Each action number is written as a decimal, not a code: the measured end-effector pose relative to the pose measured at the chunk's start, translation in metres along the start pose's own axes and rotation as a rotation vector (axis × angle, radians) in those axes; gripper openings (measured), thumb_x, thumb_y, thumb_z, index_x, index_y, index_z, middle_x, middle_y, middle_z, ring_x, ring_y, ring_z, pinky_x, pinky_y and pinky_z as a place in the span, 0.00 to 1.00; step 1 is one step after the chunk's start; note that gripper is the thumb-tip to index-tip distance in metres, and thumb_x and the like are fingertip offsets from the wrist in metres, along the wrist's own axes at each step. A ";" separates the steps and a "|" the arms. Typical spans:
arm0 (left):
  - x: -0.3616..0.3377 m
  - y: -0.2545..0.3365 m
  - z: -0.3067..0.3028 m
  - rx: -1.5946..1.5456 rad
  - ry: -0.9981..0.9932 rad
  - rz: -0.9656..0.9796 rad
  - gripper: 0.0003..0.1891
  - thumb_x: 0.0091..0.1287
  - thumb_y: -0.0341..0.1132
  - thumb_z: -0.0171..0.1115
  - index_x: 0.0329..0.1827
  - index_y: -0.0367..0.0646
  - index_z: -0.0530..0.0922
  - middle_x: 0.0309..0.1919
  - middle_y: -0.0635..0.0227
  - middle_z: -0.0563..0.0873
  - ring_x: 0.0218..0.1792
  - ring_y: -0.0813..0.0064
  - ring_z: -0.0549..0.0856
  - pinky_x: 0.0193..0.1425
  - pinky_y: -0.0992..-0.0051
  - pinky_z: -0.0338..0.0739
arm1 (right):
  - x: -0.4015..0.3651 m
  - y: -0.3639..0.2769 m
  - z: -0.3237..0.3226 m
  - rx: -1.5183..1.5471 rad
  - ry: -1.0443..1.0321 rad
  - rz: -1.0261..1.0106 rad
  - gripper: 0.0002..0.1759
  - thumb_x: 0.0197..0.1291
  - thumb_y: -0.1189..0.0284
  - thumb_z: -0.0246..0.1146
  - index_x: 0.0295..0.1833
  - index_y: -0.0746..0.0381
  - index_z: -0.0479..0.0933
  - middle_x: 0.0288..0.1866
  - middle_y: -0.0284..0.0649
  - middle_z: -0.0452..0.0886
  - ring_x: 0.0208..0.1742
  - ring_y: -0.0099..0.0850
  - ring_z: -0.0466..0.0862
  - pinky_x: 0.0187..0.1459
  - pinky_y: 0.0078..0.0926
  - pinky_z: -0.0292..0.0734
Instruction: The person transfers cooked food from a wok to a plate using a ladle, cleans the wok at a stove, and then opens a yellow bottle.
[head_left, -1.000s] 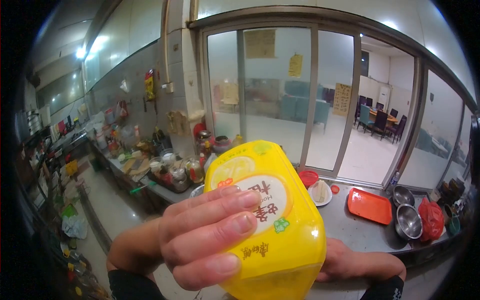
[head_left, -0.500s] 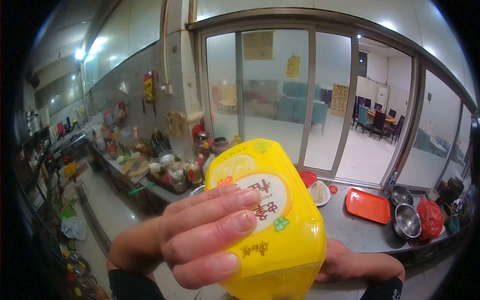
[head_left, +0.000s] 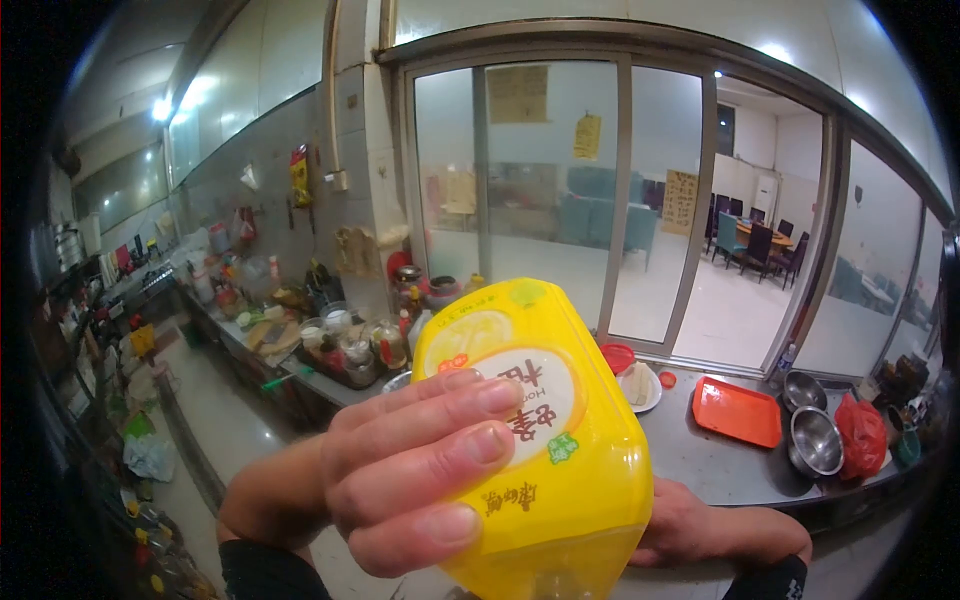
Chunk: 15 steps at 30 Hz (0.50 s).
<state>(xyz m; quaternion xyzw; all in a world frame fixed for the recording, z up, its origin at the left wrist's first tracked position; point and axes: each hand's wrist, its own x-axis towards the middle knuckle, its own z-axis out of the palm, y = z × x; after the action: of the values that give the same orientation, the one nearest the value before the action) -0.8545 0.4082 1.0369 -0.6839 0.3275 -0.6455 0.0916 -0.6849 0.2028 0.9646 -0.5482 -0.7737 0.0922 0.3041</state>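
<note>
A large yellow drink bottle with a printed label fills the middle of the view, held close to the camera and tilted. My left hand is closed around its left side, fingers lying across the label. Behind the bottle's lower right side is my right hand. Its fingers are hidden by the bottle, so whether they grip it cannot be seen. The bottle's lower end runs out of the frame.
A steel counter carries an orange tray, metal bowls, a red plastic bag and a white plate. Jars crowd the left counter. Sliding glass doors stand behind, one part open to a dining room.
Almost nothing differs. The bottle and both hands keep the same pose, and the view has shifted only very slightly.
</note>
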 end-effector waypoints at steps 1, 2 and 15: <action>0.001 0.000 -0.001 0.000 -0.007 0.006 0.30 0.54 0.29 0.72 0.55 0.42 0.63 0.47 0.54 0.80 0.45 0.58 0.86 0.50 0.66 0.84 | 0.000 0.001 0.001 -0.002 0.001 -0.006 0.21 0.55 0.74 0.66 0.55 0.59 0.72 0.52 0.44 0.73 0.53 0.40 0.78 0.55 0.32 0.76; 0.001 0.000 -0.002 -0.001 -0.015 0.011 0.30 0.54 0.29 0.72 0.55 0.42 0.63 0.47 0.54 0.80 0.46 0.58 0.86 0.50 0.67 0.84 | 0.000 0.001 0.001 -0.003 0.001 -0.011 0.21 0.55 0.74 0.66 0.55 0.59 0.72 0.53 0.44 0.73 0.53 0.40 0.78 0.55 0.32 0.76; 0.002 0.006 -0.001 -0.010 -0.003 -0.017 0.29 0.55 0.29 0.72 0.54 0.42 0.63 0.48 0.54 0.80 0.46 0.58 0.86 0.51 0.67 0.84 | -0.001 0.000 0.006 -0.002 0.041 -0.021 0.21 0.51 0.76 0.67 0.52 0.61 0.73 0.53 0.45 0.75 0.52 0.41 0.79 0.54 0.32 0.77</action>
<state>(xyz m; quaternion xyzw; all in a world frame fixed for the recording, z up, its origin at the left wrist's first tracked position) -0.8577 0.4027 1.0351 -0.6880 0.3245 -0.6438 0.0831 -0.6885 0.2025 0.9594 -0.5422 -0.7730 0.0769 0.3203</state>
